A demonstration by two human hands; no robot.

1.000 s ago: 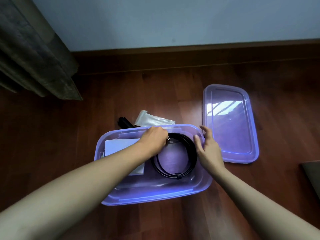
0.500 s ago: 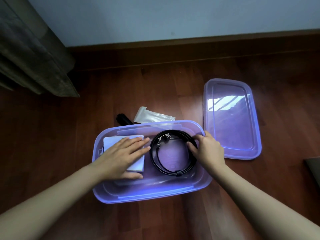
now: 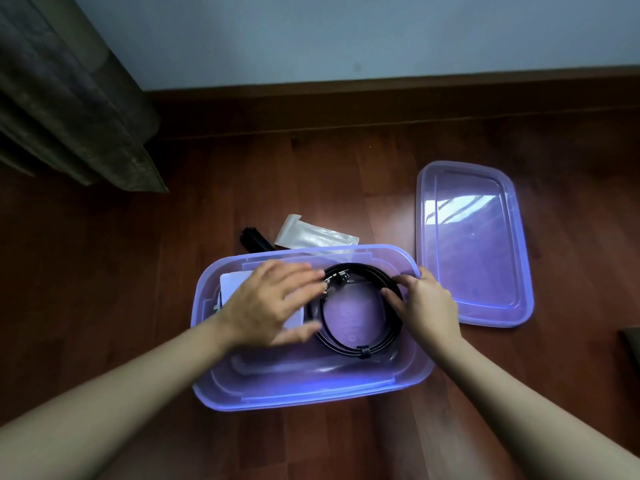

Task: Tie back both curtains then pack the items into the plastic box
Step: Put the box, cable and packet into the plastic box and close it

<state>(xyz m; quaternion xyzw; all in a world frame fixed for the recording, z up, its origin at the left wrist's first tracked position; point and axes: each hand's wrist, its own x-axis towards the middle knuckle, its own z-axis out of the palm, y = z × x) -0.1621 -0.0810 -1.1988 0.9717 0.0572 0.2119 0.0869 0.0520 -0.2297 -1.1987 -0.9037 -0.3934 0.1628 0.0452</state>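
Observation:
A translucent purple plastic box [image 3: 311, 393] stands open on the wooden floor. Inside lie a coiled black belt [image 3: 360, 348] and a white flat card or box [image 3: 233, 282] at its left end. My left hand [image 3: 273, 303] hovers blurred over the white item, fingers spread, tips near the belt's buckle. My right hand [image 3: 426, 303] grips the right side of the belt coil against the box's right wall. Behind the box lie a clear plastic pouch [image 3: 315, 235] and a black object [image 3: 254, 239], partly hidden by the rim.
The box's purple lid [image 3: 478, 244] lies flat on the floor to the right, close to the box. A dark curtain [image 3: 69, 91] hangs at the upper left. A wooden skirting board [image 3: 381, 98] runs along the wall behind. A dark object [image 3: 632, 344] sits at the right edge.
My left hand lifted off the white item and swung right toward the belt buckle. My right hand stayed on the coil's right side.

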